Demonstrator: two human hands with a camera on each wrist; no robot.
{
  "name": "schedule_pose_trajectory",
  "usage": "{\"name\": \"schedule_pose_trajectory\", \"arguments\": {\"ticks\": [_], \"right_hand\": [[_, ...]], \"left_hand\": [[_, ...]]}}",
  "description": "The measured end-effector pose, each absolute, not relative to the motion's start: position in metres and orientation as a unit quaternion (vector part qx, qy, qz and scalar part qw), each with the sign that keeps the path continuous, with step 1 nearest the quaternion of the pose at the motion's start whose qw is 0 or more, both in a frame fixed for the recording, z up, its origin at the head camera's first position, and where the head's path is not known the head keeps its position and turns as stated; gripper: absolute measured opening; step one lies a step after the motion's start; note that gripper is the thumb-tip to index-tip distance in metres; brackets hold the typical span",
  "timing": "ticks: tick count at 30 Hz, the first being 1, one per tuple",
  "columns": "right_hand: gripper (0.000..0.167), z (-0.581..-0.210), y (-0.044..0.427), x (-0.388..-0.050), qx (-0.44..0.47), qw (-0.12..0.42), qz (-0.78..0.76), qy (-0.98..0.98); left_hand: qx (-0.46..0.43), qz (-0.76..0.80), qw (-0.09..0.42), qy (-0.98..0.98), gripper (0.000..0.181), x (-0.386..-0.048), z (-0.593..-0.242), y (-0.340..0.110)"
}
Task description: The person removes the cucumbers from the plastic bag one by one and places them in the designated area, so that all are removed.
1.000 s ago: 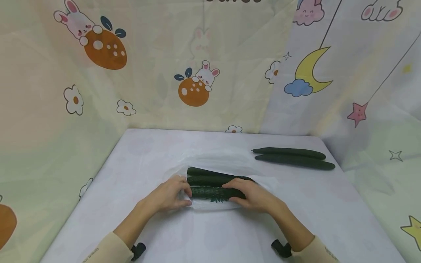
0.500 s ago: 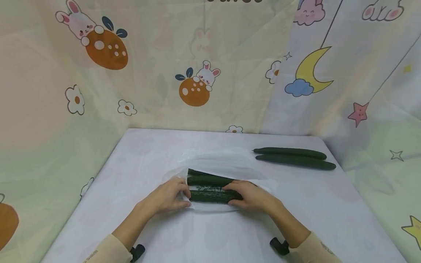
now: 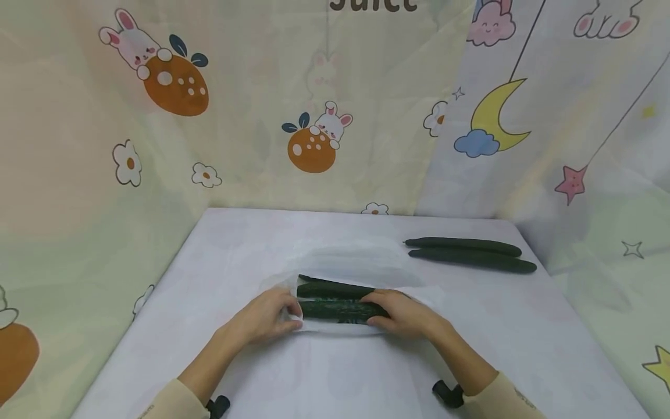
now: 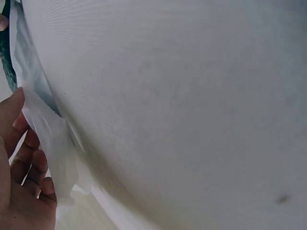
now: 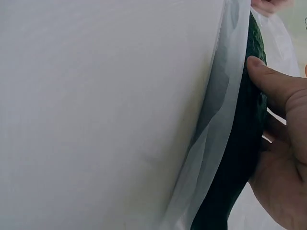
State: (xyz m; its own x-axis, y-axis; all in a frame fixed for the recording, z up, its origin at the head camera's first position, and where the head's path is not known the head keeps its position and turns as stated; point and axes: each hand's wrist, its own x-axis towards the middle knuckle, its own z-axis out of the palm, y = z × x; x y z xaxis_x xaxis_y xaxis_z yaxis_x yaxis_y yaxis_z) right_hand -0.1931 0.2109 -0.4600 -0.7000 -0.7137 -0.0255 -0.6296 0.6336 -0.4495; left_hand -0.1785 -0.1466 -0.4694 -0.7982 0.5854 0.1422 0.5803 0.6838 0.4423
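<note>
Dark green cucumbers lie side by side in the middle of the table, with a thin white plastic bag under and around them. In the head view, my right hand (image 3: 403,311) grips the near cucumber (image 3: 330,310) at its right part. The right wrist view has the thumb (image 5: 259,64) on that cucumber (image 5: 242,139) and the fingers behind it. At the left ends, my left hand (image 3: 269,314) pinches the edge of the bag (image 4: 45,120) between thumb and fingers. Behind the near cucumber lies another cucumber (image 3: 330,289), its right end hidden by my right hand.
Two more cucumbers, a farther one (image 3: 463,244) and a nearer one (image 3: 473,260), lie at the table's back right. The bag's loose plastic (image 3: 356,262) spreads behind the middle ones. Printed cloth (image 3: 251,192) hangs behind and beside the white table (image 3: 241,233).
The near cucumber first rolled toward me, opening a gap behind it, then moved back against the cucumber behind. Both hands have stayed nearly in place. The head view has tilted slightly upward.
</note>
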Motion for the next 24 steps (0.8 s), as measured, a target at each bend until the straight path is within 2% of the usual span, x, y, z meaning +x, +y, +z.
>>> {"name": "schedule_pose_trajectory", "arguments": {"ticks": [5, 12, 24], "right_hand": [[0.045, -0.456, 0.217, -0.19, -0.35, 0.096, -0.212, 0.907], [0.046, -0.451, 0.225, -0.183, -0.334, 0.096, -0.213, 0.913], [0.044, -0.438, 0.236, -0.181, -0.342, 0.055, -0.25, 0.904]], "left_hand": [[0.293, 0.227, -0.006, 0.929, 0.012, -0.175, -0.47, -0.146], [0.273, 0.21, 0.006, 0.939, 0.012, -0.168, -0.468, -0.147], [0.238, 0.218, -0.013, 0.946, 0.017, -0.156, -0.464, -0.152]]}}
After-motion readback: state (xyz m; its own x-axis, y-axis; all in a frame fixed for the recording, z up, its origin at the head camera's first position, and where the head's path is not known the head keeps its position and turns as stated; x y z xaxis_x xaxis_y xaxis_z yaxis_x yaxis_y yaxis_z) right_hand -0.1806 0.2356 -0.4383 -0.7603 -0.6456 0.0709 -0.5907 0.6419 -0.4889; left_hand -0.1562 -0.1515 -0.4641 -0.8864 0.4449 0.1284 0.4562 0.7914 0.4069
